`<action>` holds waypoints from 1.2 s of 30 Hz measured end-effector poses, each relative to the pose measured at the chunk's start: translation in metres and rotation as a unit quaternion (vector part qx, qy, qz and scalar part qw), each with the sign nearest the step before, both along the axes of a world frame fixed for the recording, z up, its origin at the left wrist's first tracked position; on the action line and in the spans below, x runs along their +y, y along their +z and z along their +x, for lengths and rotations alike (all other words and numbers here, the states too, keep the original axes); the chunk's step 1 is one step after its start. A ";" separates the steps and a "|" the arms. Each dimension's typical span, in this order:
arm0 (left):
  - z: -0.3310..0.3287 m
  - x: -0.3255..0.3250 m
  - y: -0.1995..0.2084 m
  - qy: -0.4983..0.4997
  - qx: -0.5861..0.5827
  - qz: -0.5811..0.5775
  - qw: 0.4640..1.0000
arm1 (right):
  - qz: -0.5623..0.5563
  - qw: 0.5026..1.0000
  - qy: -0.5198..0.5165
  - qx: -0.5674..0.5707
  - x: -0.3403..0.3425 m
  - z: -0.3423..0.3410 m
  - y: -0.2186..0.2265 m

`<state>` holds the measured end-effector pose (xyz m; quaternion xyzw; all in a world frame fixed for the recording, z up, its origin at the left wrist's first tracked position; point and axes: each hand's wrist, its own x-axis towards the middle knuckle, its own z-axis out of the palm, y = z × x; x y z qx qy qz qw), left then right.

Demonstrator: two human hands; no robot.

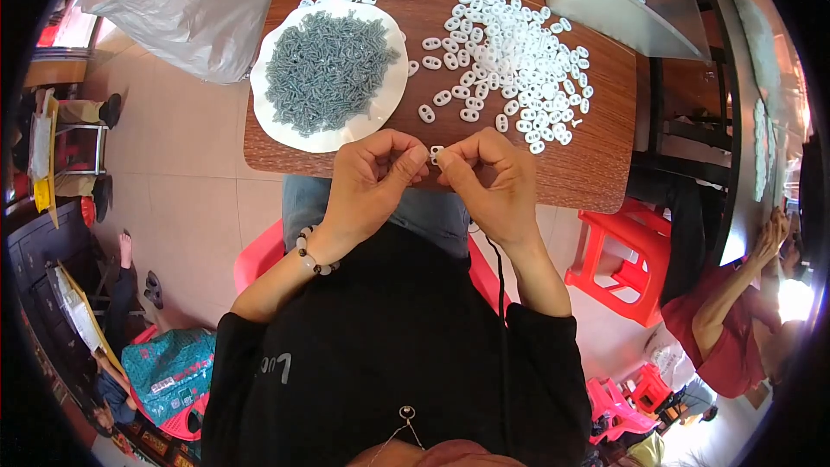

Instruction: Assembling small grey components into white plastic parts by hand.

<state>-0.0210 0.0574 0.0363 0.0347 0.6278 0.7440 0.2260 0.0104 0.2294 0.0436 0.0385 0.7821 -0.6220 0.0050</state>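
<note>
Between my fingertips, near the table's front edge, is one small white oval piece with two holes (437, 155). My left hand (376, 177) pinches it from the left with thumb and forefinger, and my right hand (497, 182) pinches its right side. Whether a tiny grey part is also in my fingers I cannot make out. Beyond my left hand, a white scalloped plate (266, 125) carries a heap of small grey spring-like parts (328, 69). A loose pile of the same white two-hole pieces (510, 52) spreads over the table beyond my right hand.
The brown wooden table (596, 173) bears everything. Clear-sided bins (596, 13) of white pieces stand at its back, and a pale plastic sack (186, 9) sits at the far left. A red stool (622, 264) is to the right, where another person (726, 329) works at a separate table.
</note>
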 end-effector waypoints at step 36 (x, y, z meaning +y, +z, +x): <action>0.002 0.005 -0.004 -0.002 -0.030 0.029 0.999 | -0.168 0.981 -0.046 -0.088 0.002 0.002 0.003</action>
